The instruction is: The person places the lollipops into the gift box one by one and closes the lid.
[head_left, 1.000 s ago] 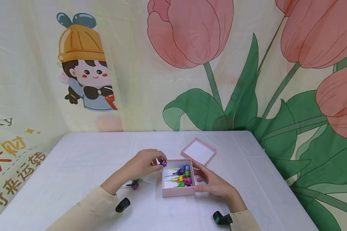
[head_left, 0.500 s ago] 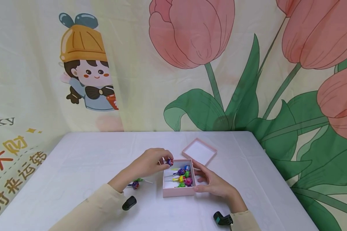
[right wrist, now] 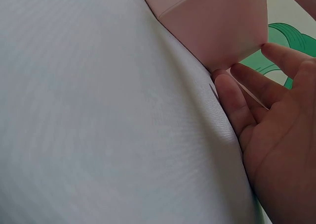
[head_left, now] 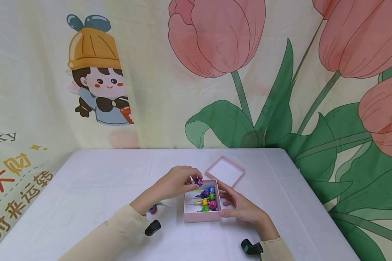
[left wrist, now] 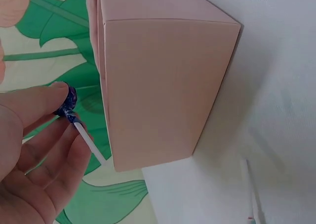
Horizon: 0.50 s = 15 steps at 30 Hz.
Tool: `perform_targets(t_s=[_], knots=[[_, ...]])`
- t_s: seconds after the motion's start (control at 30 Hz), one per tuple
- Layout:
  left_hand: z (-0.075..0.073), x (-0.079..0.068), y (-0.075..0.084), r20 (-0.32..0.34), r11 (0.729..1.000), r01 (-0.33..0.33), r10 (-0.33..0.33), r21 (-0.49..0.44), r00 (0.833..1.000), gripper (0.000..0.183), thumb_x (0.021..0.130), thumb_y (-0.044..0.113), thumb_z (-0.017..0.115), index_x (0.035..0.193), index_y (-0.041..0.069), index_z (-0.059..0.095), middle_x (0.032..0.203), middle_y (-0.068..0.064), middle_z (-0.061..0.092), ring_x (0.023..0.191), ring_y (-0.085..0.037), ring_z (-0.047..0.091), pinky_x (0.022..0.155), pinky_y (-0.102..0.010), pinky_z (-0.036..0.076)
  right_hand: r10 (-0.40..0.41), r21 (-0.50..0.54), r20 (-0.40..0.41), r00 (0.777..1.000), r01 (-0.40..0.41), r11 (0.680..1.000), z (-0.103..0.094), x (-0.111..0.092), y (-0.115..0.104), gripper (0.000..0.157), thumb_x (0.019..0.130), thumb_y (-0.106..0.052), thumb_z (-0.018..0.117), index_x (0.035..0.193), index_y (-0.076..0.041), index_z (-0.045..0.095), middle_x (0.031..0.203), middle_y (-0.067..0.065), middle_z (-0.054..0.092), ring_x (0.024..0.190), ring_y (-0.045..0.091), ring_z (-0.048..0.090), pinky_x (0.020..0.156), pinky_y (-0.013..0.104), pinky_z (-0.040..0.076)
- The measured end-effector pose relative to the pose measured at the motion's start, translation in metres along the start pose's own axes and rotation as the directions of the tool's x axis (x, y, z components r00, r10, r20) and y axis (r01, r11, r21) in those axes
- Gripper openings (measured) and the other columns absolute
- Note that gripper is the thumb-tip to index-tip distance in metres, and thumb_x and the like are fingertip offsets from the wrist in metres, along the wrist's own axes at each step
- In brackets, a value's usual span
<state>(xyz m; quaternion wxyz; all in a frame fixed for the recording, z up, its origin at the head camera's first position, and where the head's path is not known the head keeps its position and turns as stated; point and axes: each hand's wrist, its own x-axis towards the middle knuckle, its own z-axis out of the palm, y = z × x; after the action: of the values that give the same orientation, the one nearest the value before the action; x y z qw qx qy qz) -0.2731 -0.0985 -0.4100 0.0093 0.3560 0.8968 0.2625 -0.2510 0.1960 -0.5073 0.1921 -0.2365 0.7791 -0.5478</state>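
Observation:
My left hand pinches a dark purple-blue wrapped lollipop over the back left of a pink open-topped box. In the left wrist view the lollipop sits between thumb and fingers, its white stick angled downward beside the box wall. Several colourful lollipops lie in the box with their heads toward its right side. At that side is my right hand, fingers fairly straight and spread along the wall. In the right wrist view its fingertips touch the box near its edges.
Behind the box lies its pink-rimmed lid, white inside facing up. On the tablecloth left of the box are loose lollipops, partly hidden by my left wrist. A printed fabric backdrop stands behind the table.
My left hand has moved right with the pinched lollipop, from the box's left edge to over its back part. The right hand has stayed at the box's right side.

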Motion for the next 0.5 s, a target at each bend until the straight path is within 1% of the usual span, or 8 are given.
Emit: perform_targets(t_s=[0.23, 0.5], knots=[[0.008, 0.004, 0.002, 0.002, 1.0, -0.005, 0.005, -0.019, 1.0, 0.024, 0.096, 0.018, 0.081, 0.118, 0.014, 0.074, 0.099, 0.006, 0.073, 0.083, -0.008, 0.064, 0.076, -0.024, 0.056, -0.012, 0.005, 0.009, 1.0, 0.012, 1.0, 0.0, -0.001, -0.001, 0.099, 0.094, -0.032, 0.082, 0.171, -0.028, 0.019, 0.173, 0.006, 0.029, 0.15, 0.029, 0.042, 0.115, 0.038, 0.044], [0.015, 0.009, 0.007, 0.011, 1.0, -0.007, 0.008, -0.011, 1.0, 0.022, 0.096, 0.016, 0.082, 0.116, 0.016, 0.074, 0.095, 0.007, 0.072, 0.082, -0.008, 0.062, 0.076, -0.025, 0.056, -0.021, 0.008, 0.013, 1.0, 0.021, 1.0, -0.001, -0.001, 0.0, 0.099, 0.095, -0.031, 0.081, 0.171, -0.027, 0.018, 0.173, 0.007, 0.029, 0.15, 0.03, 0.042, 0.115, 0.04, 0.044]])
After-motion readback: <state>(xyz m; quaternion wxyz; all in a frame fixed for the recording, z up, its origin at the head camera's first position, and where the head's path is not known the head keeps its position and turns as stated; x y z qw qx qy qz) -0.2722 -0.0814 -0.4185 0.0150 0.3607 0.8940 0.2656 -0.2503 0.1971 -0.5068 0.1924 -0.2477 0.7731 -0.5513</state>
